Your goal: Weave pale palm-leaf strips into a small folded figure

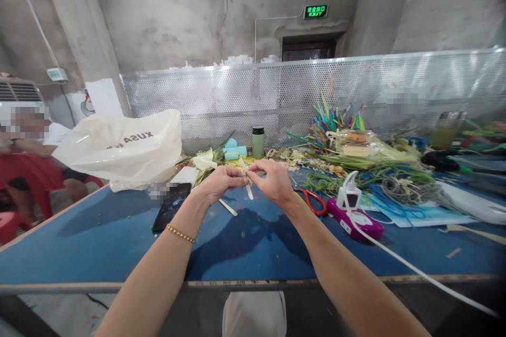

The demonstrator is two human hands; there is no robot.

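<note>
Above the blue table, my left hand and my right hand meet fingertip to fingertip. Both are closed in a pinch around a thin pale strip, which looks like dried leaf or husk. One end of it hangs below my fingers and another part sticks up above them. The exact grip between the fingertips is too small to make out. A second pale strip lies on the table just below my left hand. Behind my hands are pale husk leaves.
A phone and a big plastic bag are at left. A green bottle stands behind. Red-handled scissors, a purple power strip with a white cable, and tangled cords lie at right. A person sits far left.
</note>
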